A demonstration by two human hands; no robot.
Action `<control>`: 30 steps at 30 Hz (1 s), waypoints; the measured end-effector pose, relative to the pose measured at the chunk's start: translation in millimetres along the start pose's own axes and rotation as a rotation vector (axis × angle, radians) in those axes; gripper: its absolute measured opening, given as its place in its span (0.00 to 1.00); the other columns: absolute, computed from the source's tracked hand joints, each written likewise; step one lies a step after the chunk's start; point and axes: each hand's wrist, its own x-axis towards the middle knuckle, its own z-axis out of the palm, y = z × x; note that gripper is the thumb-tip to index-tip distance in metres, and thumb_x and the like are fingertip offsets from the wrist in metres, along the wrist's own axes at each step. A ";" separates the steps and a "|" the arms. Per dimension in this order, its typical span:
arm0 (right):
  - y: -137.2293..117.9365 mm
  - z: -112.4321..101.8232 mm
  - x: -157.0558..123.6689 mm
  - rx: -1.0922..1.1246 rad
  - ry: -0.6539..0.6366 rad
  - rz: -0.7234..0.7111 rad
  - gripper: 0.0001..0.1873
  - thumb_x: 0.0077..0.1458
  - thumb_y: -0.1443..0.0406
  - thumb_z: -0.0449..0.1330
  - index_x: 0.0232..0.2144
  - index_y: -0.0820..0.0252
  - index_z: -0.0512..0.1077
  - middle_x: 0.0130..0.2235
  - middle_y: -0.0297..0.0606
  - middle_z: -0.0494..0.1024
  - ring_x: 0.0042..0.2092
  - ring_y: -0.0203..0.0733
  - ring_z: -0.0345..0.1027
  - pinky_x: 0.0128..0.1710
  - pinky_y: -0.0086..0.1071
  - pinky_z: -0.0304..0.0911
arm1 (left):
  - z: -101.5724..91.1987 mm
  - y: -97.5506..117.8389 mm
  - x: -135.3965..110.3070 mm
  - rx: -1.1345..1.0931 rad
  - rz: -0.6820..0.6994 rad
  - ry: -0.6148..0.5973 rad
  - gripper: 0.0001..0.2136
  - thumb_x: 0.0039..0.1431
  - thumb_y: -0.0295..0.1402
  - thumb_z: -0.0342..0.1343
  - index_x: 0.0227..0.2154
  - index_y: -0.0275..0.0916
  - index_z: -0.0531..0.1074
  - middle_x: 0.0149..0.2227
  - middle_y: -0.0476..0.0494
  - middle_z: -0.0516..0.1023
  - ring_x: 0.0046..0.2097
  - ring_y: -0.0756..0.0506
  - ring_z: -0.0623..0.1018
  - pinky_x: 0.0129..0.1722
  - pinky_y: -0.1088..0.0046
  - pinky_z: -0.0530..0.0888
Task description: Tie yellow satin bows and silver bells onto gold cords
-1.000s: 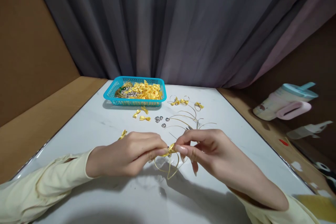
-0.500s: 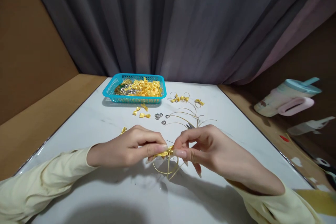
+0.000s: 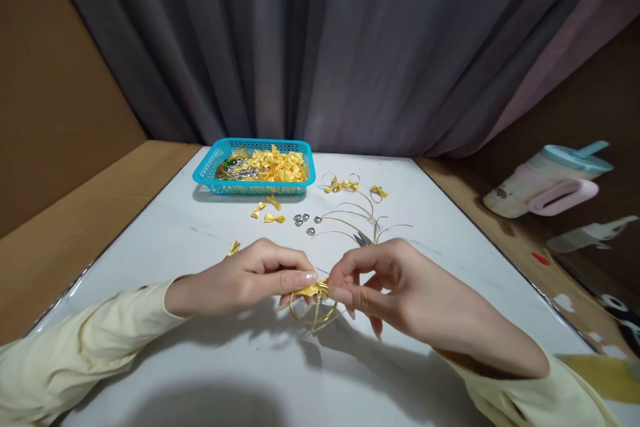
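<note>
My left hand (image 3: 245, 280) and my right hand (image 3: 395, 287) meet just above the white table (image 3: 200, 360), both pinching a small yellow ribbon bow (image 3: 311, 290) fixed on a thin gold wire ring (image 3: 314, 315). The ring hangs below my fingertips, close to the table top. Both hands are closed in a pinch. Another small yellow piece (image 3: 233, 249) lies just behind my left hand.
A turquoise basket (image 3: 210, 181) with yellow bows and metal bits stands at the back. Loose bows (image 3: 274, 217), silver rings (image 3: 304, 221), gold wire hoops (image 3: 350, 220) and finished pieces (image 3: 345, 185) lie behind my hands. A pink and blue jug (image 3: 545, 183) sits on the right.
Both hands stay pinched on the bow and ring, which have sunk slightly toward the table. The view has shifted a little.
</note>
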 end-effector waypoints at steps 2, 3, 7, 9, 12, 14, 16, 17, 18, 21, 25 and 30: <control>-2.4 1.1 -1.9 -0.061 0.002 -0.002 0.06 0.52 0.68 0.56 0.25 0.63 0.71 0.22 0.30 0.66 0.20 0.27 0.56 0.19 0.22 0.56 | 0.5 -0.2 -0.5 0.031 0.018 0.009 0.12 0.62 0.30 0.46 0.25 0.33 0.68 0.20 0.53 0.64 0.24 0.55 0.64 0.25 0.81 0.62; -2.9 1.0 -2.4 -0.073 -0.007 -0.004 0.06 0.52 0.67 0.56 0.26 0.63 0.71 0.23 0.31 0.66 0.20 0.27 0.56 0.19 0.22 0.56 | 0.8 -0.1 -0.9 0.053 0.028 0.012 0.12 0.62 0.30 0.46 0.25 0.33 0.68 0.20 0.53 0.64 0.24 0.54 0.64 0.25 0.81 0.62; -2.3 -1.4 -1.1 -0.055 -0.043 -0.003 0.05 0.51 0.67 0.58 0.26 0.63 0.73 0.22 0.31 0.66 0.21 0.27 0.57 0.19 0.21 0.56 | 2.1 1.1 -2.2 0.145 0.055 0.014 0.13 0.62 0.31 0.46 0.24 0.33 0.67 0.20 0.53 0.65 0.23 0.55 0.63 0.24 0.81 0.61; -2.0 -2.6 -0.3 -0.065 -0.028 -0.010 0.05 0.50 0.68 0.58 0.25 0.63 0.73 0.22 0.31 0.67 0.21 0.27 0.58 0.19 0.20 0.56 | 2.4 1.7 -2.1 0.167 0.059 0.007 0.13 0.62 0.31 0.46 0.24 0.33 0.67 0.20 0.52 0.65 0.22 0.55 0.63 0.23 0.81 0.60; -3.0 -3.4 -0.4 -0.100 0.007 -0.027 0.05 0.49 0.70 0.57 0.25 0.63 0.73 0.21 0.30 0.66 0.21 0.27 0.57 0.18 0.20 0.54 | 2.6 1.9 -2.1 0.194 0.062 0.003 0.13 0.62 0.31 0.45 0.24 0.33 0.67 0.20 0.52 0.64 0.22 0.55 0.62 0.22 0.81 0.60; -3.8 -3.5 -0.6 -0.118 0.021 -0.043 0.05 0.49 0.71 0.57 0.24 0.63 0.73 0.20 0.29 0.66 0.21 0.27 0.57 0.18 0.19 0.53 | 3.0 2.0 -2.6 0.234 0.074 0.009 0.13 0.62 0.31 0.45 0.24 0.33 0.67 0.20 0.52 0.65 0.22 0.55 0.62 0.22 0.82 0.60; -3.9 -3.3 -0.3 -0.128 0.017 -0.054 0.05 0.48 0.72 0.57 0.25 0.63 0.73 0.20 0.29 0.67 0.21 0.27 0.57 0.18 0.20 0.53 | 3.4 2.7 -3.5 0.284 0.099 0.018 0.12 0.62 0.31 0.45 0.25 0.33 0.68 0.20 0.52 0.65 0.23 0.55 0.63 0.23 0.82 0.60; -3.7 -3.2 0.1 -0.136 0.014 -0.057 0.05 0.48 0.72 0.57 0.25 0.62 0.73 0.21 0.29 0.67 0.21 0.27 0.57 0.18 0.20 0.54 | 3.7 3.3 -3.9 0.307 0.114 0.019 0.12 0.62 0.30 0.46 0.25 0.33 0.68 0.20 0.52 0.65 0.23 0.55 0.63 0.24 0.82 0.60; -3.3 -2.9 0.5 -0.147 0.009 -0.061 0.05 0.49 0.71 0.56 0.25 0.62 0.73 0.21 0.29 0.68 0.21 0.27 0.57 0.19 0.20 0.54 | 3.9 4.0 -4.2 0.326 0.128 0.018 0.12 0.62 0.29 0.46 0.26 0.33 0.68 0.21 0.52 0.65 0.23 0.55 0.63 0.25 0.82 0.60; -1.5 -2.1 1.0 -0.205 0.017 -0.087 0.06 0.49 0.71 0.56 0.25 0.62 0.73 0.22 0.30 0.70 0.23 0.28 0.59 0.23 0.21 0.57 | 4.6 5.9 -4.5 0.353 0.150 0.000 0.11 0.62 0.28 0.46 0.25 0.33 0.68 0.21 0.53 0.65 0.23 0.55 0.63 0.25 0.82 0.60; 1.0 -1.4 -0.6 -0.272 0.033 -0.121 0.07 0.50 0.70 0.55 0.26 0.60 0.73 0.24 0.30 0.72 0.26 0.30 0.62 0.26 0.23 0.58 | 5.6 6.3 -4.9 0.386 0.157 -0.014 0.11 0.62 0.28 0.45 0.25 0.33 0.68 0.20 0.53 0.64 0.23 0.55 0.62 0.24 0.81 0.60; 2.6 -0.9 -2.8 -0.334 0.014 -0.123 0.07 0.50 0.70 0.54 0.27 0.58 0.72 0.25 0.29 0.73 0.27 0.30 0.63 0.27 0.23 0.59 | 6.3 5.4 -6.0 0.465 0.185 -0.025 0.10 0.62 0.27 0.45 0.27 0.33 0.68 0.22 0.52 0.67 0.24 0.54 0.64 0.25 0.81 0.60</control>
